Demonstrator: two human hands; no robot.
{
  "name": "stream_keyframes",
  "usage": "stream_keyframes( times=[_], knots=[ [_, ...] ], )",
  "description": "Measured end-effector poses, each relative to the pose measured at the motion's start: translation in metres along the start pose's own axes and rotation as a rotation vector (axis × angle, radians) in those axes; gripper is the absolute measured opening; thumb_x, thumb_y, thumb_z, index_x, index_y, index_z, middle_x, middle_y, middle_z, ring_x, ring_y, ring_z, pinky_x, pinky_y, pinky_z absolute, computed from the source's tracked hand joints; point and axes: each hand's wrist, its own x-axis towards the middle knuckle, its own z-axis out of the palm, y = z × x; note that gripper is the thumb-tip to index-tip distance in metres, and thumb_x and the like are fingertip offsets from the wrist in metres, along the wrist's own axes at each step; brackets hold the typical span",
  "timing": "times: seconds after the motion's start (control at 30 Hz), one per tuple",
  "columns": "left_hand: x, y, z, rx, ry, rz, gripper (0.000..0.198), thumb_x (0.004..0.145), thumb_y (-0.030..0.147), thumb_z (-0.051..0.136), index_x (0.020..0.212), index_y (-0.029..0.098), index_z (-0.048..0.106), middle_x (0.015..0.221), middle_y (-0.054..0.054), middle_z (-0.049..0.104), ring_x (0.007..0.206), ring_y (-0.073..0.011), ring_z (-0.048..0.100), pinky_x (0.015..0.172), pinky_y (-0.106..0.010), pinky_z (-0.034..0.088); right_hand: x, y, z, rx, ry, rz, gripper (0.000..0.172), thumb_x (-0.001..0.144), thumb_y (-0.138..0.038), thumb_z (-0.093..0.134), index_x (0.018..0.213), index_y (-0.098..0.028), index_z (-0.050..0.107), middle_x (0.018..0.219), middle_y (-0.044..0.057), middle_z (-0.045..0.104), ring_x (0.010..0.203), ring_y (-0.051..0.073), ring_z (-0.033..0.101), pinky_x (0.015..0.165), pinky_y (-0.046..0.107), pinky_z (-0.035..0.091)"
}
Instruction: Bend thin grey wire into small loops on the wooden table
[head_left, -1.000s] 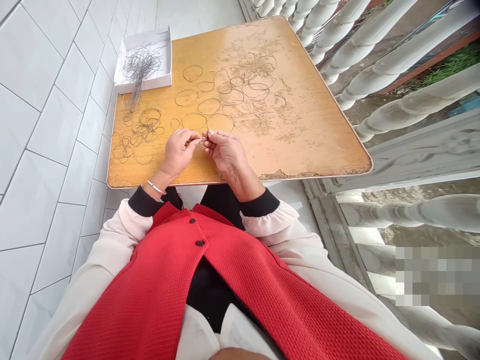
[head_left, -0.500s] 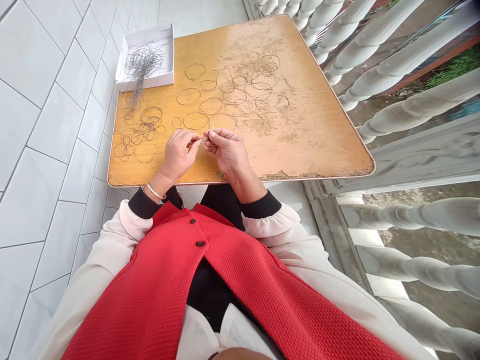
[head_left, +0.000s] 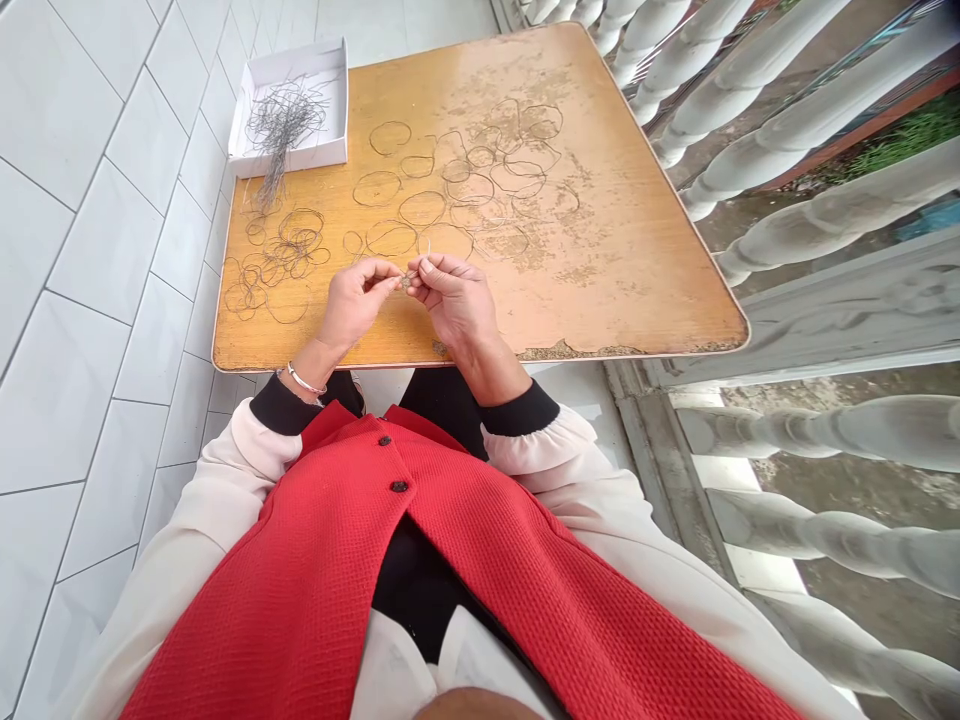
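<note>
Over the table's near side, my left hand (head_left: 356,300) and my right hand (head_left: 457,295) meet fingertip to fingertip. A thin wire (head_left: 428,246) is pinched between my right thumb and fingers, its end poking up above them. My left thumb and forefinger press together on the same small bit of wire, which is mostly hidden by the fingers. Just beyond my hands lie several wire rings (head_left: 391,239) of various sizes. To the left of my left hand is a tangle of wire loops (head_left: 289,250).
A wooden table (head_left: 637,290) with worn varnish carries everything. At its far left corner stands a white box (head_left: 300,158) with a bundle of thin wires (head_left: 283,120) hanging over its front edge. A tiled wall (head_left: 112,260) borders the left, a white balustrade (head_left: 787,215) the right.
My left hand's fingers have straightened and shifted slightly at the wire. My right hand keeps its pinch in nearly the same place. The view has tilted very slightly.
</note>
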Motion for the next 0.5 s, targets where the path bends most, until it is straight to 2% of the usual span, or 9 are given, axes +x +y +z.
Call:
stream_keyframes(
  times=[0.13,0.33,0.4,0.5],
  knots=[
    [-0.002,0.003,0.000,-0.082,-0.007,-0.046,0.013,0.085,0.007,0.064,0.081,0.018,0.067,0.081,0.001,0.072,0.078,-0.0097,0.067,0.080,-0.023,0.053,0.000,0.002,0.000,0.021,-0.023,-0.023,0.017,0.085,-0.023,0.075,0.071,-0.022,0.068,0.069,-0.003,0.059,0.065,0.009,0.057,0.072,0.023,0.055],
    [-0.002,0.014,-0.003,0.063,-0.001,0.015,0.014,0.086,0.012,0.066,0.074,0.018,0.067,0.075,0.001,0.071,0.075,-0.0102,0.065,0.077,-0.024,0.050,-0.001,0.001,0.000,0.016,-0.042,-0.086,0.017,0.083,-0.030,0.080,0.072,-0.023,0.069,0.070,-0.004,0.061,0.066,0.008,0.058,0.071,0.022,0.055],
    [-0.002,0.019,-0.004,0.027,-0.027,-0.025,0.016,0.088,0.011,0.064,0.073,0.018,0.067,0.074,0.001,0.071,0.073,-0.0095,0.064,0.074,-0.023,0.050,-0.003,-0.002,0.001,-0.006,-0.039,-0.098,0.019,0.083,-0.032,0.080,0.072,-0.023,0.068,0.069,-0.004,0.061,0.066,0.008,0.058,0.071,0.022,0.055],
    [-0.001,0.023,-0.005,-0.085,-0.067,-0.156,0.017,0.088,0.009,0.063,0.074,0.017,0.068,0.074,0.001,0.071,0.069,-0.0080,0.062,0.063,-0.020,0.045,-0.004,-0.005,0.004,-0.044,-0.011,-0.076,0.020,0.084,-0.032,0.080,0.072,-0.022,0.068,0.069,-0.003,0.062,0.065,0.009,0.059,0.072,0.023,0.055]
  ],
)
